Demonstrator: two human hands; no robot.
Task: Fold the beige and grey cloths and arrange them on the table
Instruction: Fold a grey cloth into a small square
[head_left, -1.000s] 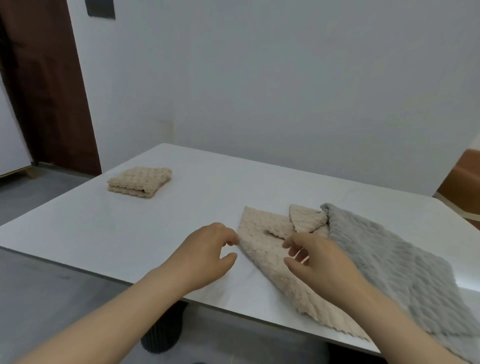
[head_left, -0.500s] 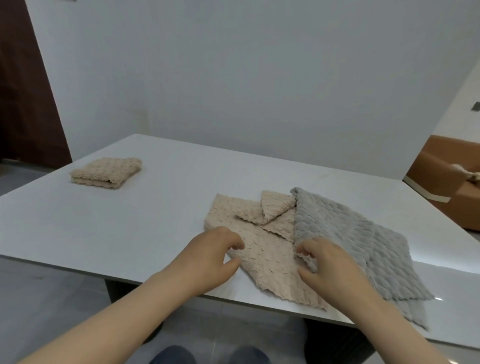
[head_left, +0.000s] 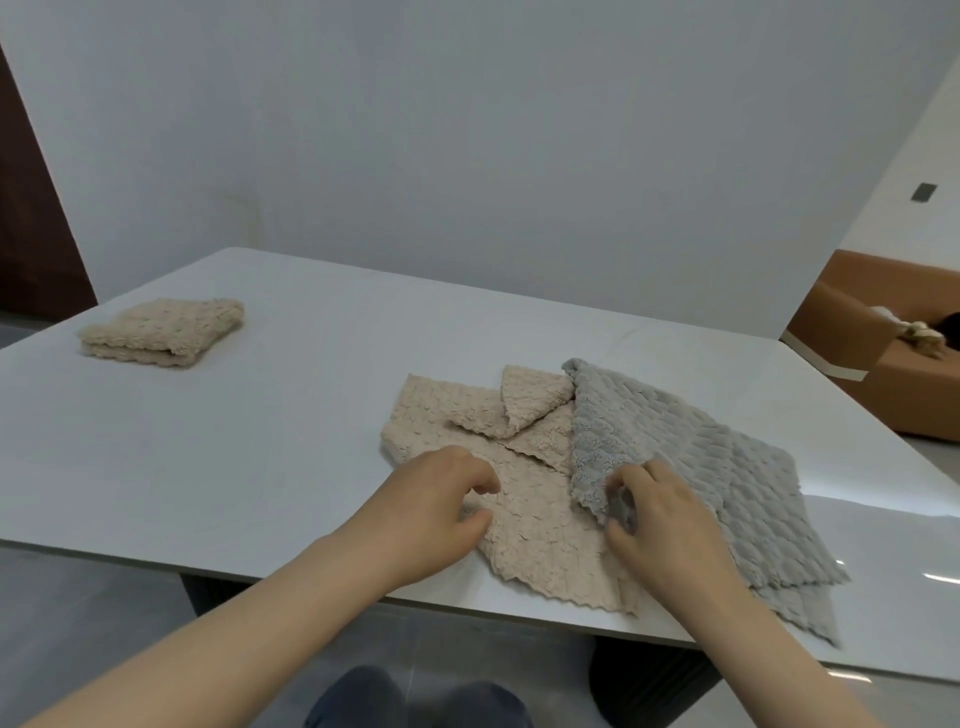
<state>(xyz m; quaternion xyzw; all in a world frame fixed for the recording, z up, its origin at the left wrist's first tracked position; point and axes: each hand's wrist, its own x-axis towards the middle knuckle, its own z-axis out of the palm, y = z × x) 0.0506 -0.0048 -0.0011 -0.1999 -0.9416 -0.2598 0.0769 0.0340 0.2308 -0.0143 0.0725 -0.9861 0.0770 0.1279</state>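
Head view, looking down over a white table (head_left: 249, 447). Lying open and rumpled toward its near right: a beige cloth (head_left: 540, 545), near corner close to the front edge, 1 far corner flipped back into a small triangular flap. Draped over the right side of that: a grey cloth (head_left: 737, 467), spread out toward the right, with a 2nd grey layer peeking out under its near right end.

Resting on the left part of the beige cloth: the left hand (head_left: 436, 512), fingers curled in, fingertips down on the fabric, thumb alongside near the cloth's edge. Impossible to tell whether pinching any fabric or only pressing. Just to the right, at the grey cloth's near left edge: the right hand (head_left: 670, 525), thumb beneath and fingers on top, pinching that edge and holding it raised off the beige cloth, underside showing. Close together, the 2 hands, not touching.

At the table's far left, well apart from all this: a folded beige cloth (head_left: 161, 332), a thick square lying flat.

Beyond the table, a plain pale wall (head_left: 467, 130). At the left margin, a strip of dark brown door (head_left: 26, 234). At the right, part of a tan sofa (head_left: 893, 384). At the bottom margin, below the table's edge, dark-clad knees (head_left: 415, 699).
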